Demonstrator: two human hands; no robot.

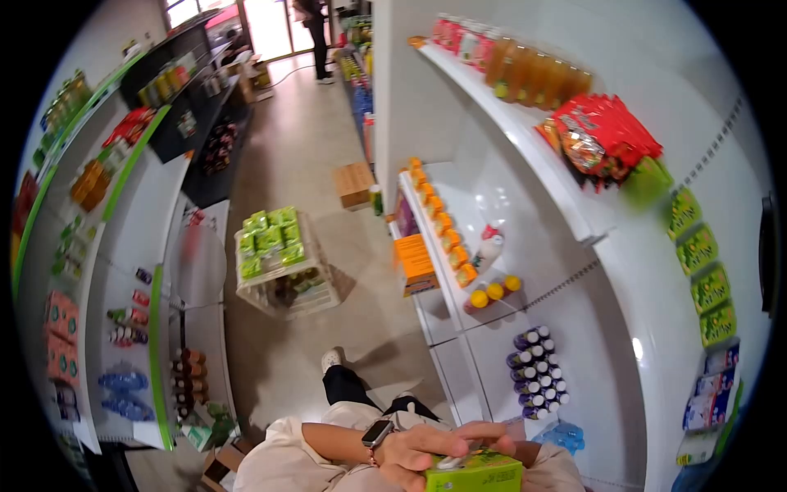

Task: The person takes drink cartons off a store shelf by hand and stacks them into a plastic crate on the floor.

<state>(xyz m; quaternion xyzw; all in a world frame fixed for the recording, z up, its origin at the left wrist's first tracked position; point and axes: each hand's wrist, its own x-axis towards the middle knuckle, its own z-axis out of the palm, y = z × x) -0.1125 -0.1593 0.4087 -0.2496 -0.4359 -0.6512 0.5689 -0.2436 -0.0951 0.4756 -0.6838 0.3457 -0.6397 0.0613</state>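
Note:
Close to my body, at the bottom of the head view, I hold a green box (484,477) with printed sides. My left hand (414,453), with a watch (378,433) on its wrist, is closed around the box's left side. From the right, my right hand (490,433) reaches over the top of the same box, its fingers bent onto it. Part of the right palm is hidden, and the box's lower edge is cut off. Dark bottles with white caps (537,371) stand on the shelf just beyond my right hand.
A white plastic crate (307,297) topped with green packs (270,238) stands on the floor ahead. White shelves (525,123) with bottles and red bags (602,139) rise on my right. Stocked shelves (135,221) line the left. A cardboard box (354,184) and a standing person (316,37) are farther off.

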